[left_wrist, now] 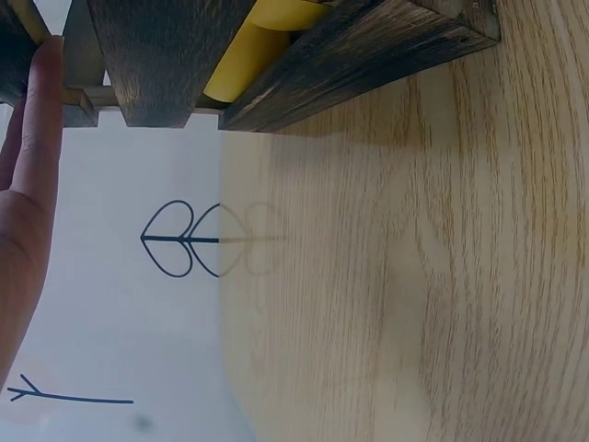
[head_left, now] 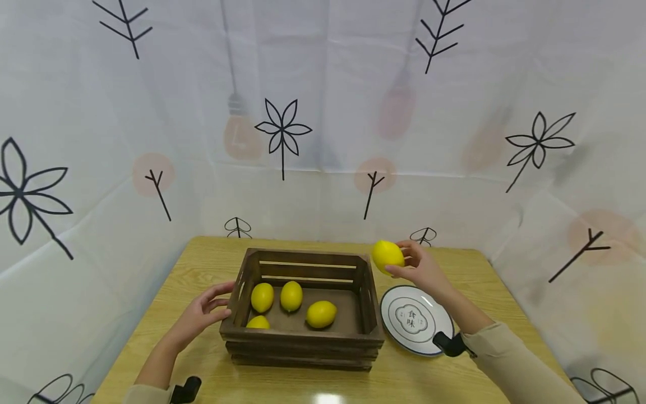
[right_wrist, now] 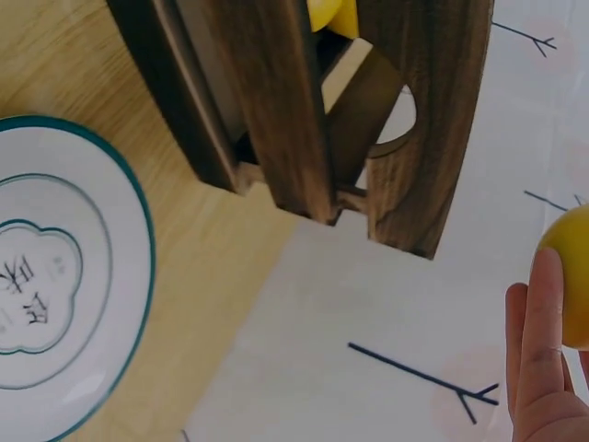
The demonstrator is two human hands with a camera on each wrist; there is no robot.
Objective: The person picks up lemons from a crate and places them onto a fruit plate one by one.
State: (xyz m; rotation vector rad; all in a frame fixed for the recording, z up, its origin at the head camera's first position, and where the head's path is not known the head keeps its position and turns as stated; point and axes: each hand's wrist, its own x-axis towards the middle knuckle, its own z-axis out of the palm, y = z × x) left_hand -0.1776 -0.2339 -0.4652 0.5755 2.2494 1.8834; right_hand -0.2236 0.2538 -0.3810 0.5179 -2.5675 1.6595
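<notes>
My right hand [head_left: 420, 271] grips a yellow lemon [head_left: 387, 256] above the table, just past the right end of a dark wooden slatted crate [head_left: 303, 343]. In the right wrist view, fingers [right_wrist: 543, 322] lie along the side of this lemon [right_wrist: 572, 276]. My left hand [head_left: 204, 310] touches the left end of the crate with fairly straight fingers, also seen against the slats in the left wrist view. Inside the crate lie several lemons [head_left: 321, 314]; the front wall partly hides one lemon [head_left: 258, 322].
A white plate [head_left: 395, 332] with a dark rim and printed characters lies right of the crate, partly under my right forearm. Both stand on a light wooden table [head_left: 202, 359]. A white cloth [head_left: 323, 207] with plant drawings hangs behind and at the sides.
</notes>
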